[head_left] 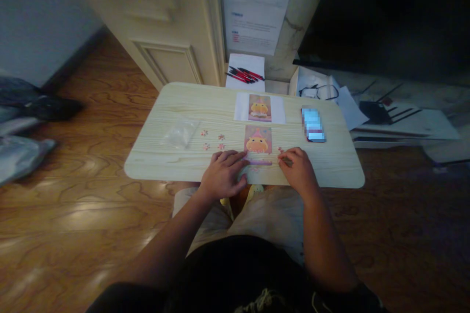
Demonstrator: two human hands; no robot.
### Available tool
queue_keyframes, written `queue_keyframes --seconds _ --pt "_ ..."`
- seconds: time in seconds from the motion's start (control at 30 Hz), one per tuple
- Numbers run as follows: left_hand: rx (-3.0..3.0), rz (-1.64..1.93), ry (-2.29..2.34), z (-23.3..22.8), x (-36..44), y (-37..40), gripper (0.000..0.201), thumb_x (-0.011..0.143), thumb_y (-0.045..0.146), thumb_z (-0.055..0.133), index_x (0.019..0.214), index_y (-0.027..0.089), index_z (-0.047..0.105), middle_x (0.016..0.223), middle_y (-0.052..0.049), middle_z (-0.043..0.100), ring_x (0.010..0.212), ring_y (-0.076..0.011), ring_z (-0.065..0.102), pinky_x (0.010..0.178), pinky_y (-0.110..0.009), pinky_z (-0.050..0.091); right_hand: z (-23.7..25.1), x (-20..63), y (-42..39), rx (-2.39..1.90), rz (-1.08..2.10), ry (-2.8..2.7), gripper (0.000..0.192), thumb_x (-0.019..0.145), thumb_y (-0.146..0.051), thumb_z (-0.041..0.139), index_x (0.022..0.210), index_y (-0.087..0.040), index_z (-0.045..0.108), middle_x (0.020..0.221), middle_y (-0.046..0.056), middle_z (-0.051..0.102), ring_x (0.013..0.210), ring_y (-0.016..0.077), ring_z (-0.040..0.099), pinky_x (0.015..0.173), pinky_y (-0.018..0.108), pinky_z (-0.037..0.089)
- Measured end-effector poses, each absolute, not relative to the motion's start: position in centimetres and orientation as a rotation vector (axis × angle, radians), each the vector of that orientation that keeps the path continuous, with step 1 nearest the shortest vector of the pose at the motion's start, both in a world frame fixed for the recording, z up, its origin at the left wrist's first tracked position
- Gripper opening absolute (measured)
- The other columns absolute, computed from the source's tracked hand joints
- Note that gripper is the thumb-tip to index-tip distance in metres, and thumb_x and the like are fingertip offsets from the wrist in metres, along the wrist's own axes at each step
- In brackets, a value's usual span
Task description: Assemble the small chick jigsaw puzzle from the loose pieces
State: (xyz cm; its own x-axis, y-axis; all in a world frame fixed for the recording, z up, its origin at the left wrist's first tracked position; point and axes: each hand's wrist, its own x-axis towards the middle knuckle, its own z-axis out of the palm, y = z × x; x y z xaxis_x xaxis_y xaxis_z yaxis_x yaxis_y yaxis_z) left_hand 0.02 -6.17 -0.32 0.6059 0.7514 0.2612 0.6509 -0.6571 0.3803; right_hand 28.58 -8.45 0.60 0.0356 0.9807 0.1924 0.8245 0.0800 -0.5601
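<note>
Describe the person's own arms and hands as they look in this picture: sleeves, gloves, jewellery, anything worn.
Both arms are bare from the upper arm down; no sleeve reaches the forearms. The left hand and right hand are bare too: no gloves, and no watch, ring or bracelet that shows in this dim light. Lower down, a dark top and pale shorts are visible.

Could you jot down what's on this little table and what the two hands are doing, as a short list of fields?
Surface: light wooden table
Left hand: flat on the puzzle's lower left edge
Right hand: beside the puzzle, fingertips at a loose piece; grip unclear
Puzzle: partly built, cartoon picture
Reference picture: behind the puzzle
Loose pieces: four, left of the puzzle
Plastic bag: clear, far left
Phone: right side
</note>
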Motion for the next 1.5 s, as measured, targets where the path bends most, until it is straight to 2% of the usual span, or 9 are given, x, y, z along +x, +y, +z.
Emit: queue_keyframes --seconds 0.27,0.47,0.77,0.93,1.07,1.17,1.27,1.43,1.5 --pt "2.583 0.583 1.164 0.0 0.1 -6.3 0.042 0.088 0.039 0.064 0.128 0.029 0.071 0.153 -0.003 0.059 0.13 -0.0349 0.055 0.104 -0.056 0.042 0.3 27.4 -9.0 -1.721 0.449 -1.893 0.013 0.091 -0.023 0.07 0.099 -0.026 0.08 0.108 0.007 0.066 0.112 0.0265 0.062 0.106 0.045 0.05" --pt "2.584 0.597 1.15 0.0 -0.1 -6.3 0.044 0.087 0.039 0.063 0.129 0.027 0.069 0.152 -0.004 0.06 0.13 -0.0343 0.055 0.104 -0.054 0.041 0.6 28.6 -8.5 -1.768 0.352 -1.815 0.018 0.094 -0.025 0.064 0.104 -0.022 0.079 0.105 0.008 0.067 0.1 0.0253 0.065 0.097 0.043 0.053" --pt "2.523 0.727 1.14 -0.1 -0.5 -6.5 0.025 0.095 0.033 0.059 0.113 0.026 0.074 0.124 -0.004 0.075 0.116 -0.0259 0.064 0.102 -0.048 0.044 0.5 28.8 -8.2 -1.801 0.298 -1.805 0.018 0.092 -0.025 0.066 0.104 -0.021 0.079 0.104 0.009 0.069 0.1 0.0269 0.065 0.096 0.044 0.054" --pt "2.4 0.862 1.367 0.1 -2.6 -5.2 0.025 0.096 0.035 0.06 0.115 0.024 0.072 0.119 -0.006 0.075 0.111 -0.0258 0.066 0.1 -0.045 0.049 1.8 25.0 -6.9 -1.696 0.369 -1.897 0.018 0.093 -0.02 0.063 0.103 -0.021 0.078 0.103 0.009 0.07 0.101 0.026 0.065 0.095 0.04 0.053" --pt "2.296 0.861 1.708 -0.1 -5.8 -3.7 0.034 0.093 0.034 0.061 0.123 0.021 0.07 0.117 -0.009 0.074 0.111 -0.0281 0.065 0.1 -0.044 0.051 2.6 19.4 -4.6 -1.56 0.449 -2.072 0.02 0.098 -0.019 0.059 0.106 -0.02 0.077 0.11 0.009 0.071 0.111 0.0237 0.062 0.104 0.036 0.048" --pt "2.309 0.781 1.811 -0.4 -7.4 -2.9 0.035 0.092 0.031 0.06 0.123 0.019 0.071 0.12 -0.01 0.072 0.108 -0.0296 0.064 0.099 -0.045 0.051 2.8 15.2 -2.6 -1.561 0.463 -2.205 0.026 0.1 -0.022 0.06 0.121 -0.019 0.074 0.116 0.01 0.068 0.113 0.0234 0.061 0.104 0.034 0.046" --pt "2.362 0.708 1.798 -0.7 -7.8 -2.7 0.03 0.094 0.031 0.058 0.118 0.022 0.074 0.119 -0.01 0.072 0.107 -0.0295 0.064 0.099 -0.046 0.051 2.6 12.2 -1.1 -1.639 0.437 -2.26 0.029 0.101 -0.025 0.06 0.127 -0.021 0.071 0.117 0.011 0.066 0.113 0.0238 0.061 0.102 0.034 0.047" --pt "2.402 0.667 1.8 -1.1 -7.3 -2.7 0.027 0.099 0.033 0.054 0.111 0.025 0.076 0.117 -0.008 0.074 0.104 -0.0288 0.064 0.095 -0.046 0.05 2.2 10.6 -0.4 -1.724 0.389 -2.324 0.02 0.102 -0.02 0.053 0.107 -0.021 0.072 0.112 0.011 0.064 0.107 0.0252 0.059 0.094 0.036 0.047" --pt "2.398 0.665 1.809 -1.1 -7.3 -2.6 0.026 0.098 0.033 0.054 0.109 0.024 0.077 0.115 -0.009 0.074 0.103 -0.0292 0.064 0.093 -0.045 0.05 2.2 10.5 -0.4 -1.709 0.4 -2.34 0.021 0.102 -0.018 0.05 0.106 -0.02 0.071 0.11 0.01 0.065 0.106 0.0249 0.059 0.093 0.036 0.047"
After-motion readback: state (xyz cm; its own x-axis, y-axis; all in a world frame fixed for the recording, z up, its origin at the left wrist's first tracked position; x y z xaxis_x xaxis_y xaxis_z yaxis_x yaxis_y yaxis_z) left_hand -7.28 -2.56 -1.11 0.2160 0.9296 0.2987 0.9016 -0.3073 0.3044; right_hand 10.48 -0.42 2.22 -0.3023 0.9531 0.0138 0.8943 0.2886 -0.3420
